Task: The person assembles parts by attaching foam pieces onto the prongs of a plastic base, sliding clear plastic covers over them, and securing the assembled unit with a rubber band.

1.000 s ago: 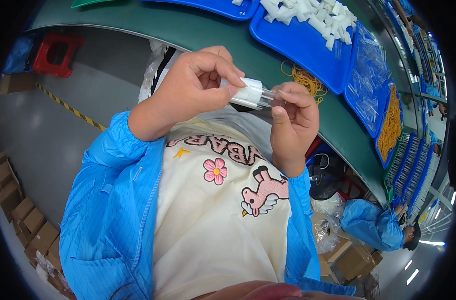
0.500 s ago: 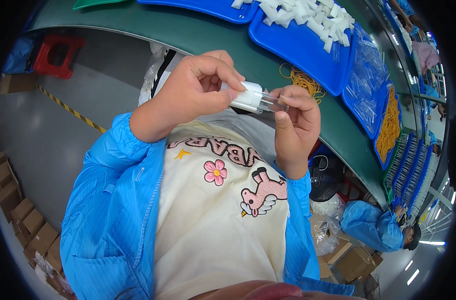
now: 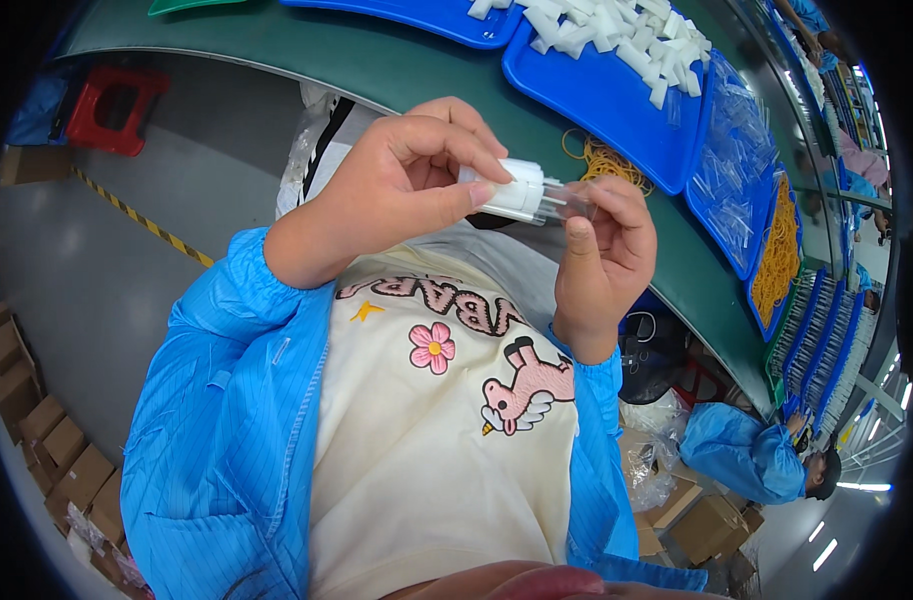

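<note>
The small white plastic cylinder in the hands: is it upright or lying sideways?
Sideways. The small white plastic cylinder lies nearly level between the left hand and right hand.

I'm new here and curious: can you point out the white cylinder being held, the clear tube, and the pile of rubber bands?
white cylinder (image 3: 517,192), head view, its side
clear tube (image 3: 567,203), head view, its middle
rubber bands (image 3: 605,160), head view, pile centre

Cardboard boxes and plastic bags around the work line

Brown cardboard boxes (image 3: 47,450) sit stacked on the grey floor at lower left, flaps shut. More brown boxes (image 3: 702,520) lie at lower right, beside crinkled clear plastic bags (image 3: 645,455). Another clear plastic bag (image 3: 312,150) hangs under the green table edge, near the red stool.
</note>
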The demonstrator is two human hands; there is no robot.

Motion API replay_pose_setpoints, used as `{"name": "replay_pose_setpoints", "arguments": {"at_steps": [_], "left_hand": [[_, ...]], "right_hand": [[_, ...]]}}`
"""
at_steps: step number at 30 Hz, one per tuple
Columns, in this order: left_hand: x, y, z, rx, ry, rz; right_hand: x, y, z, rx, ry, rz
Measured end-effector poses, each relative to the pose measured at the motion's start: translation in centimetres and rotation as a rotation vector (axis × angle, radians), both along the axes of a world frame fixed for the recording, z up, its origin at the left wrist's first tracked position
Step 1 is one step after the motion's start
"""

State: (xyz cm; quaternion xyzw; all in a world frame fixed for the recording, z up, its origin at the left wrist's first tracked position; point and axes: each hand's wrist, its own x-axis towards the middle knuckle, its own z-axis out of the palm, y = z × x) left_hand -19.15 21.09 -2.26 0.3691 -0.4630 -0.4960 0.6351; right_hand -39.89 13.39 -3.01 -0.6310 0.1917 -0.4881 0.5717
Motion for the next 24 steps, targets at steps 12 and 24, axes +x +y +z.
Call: {"name": "replay_pose_setpoints", "arguments": {"at_steps": [12,24], "left_hand": [[-1.3,0.3,-1.4,-0.064,0.157,-0.081],[-1.5,-0.4,-2.5,-0.199,0.048,-0.049]], "right_hand": [[1.4,1.2,0.9,0.116,-0.053,-0.175],[2.0,1.9,0.6,0.015,-0.053,0.024]]}}
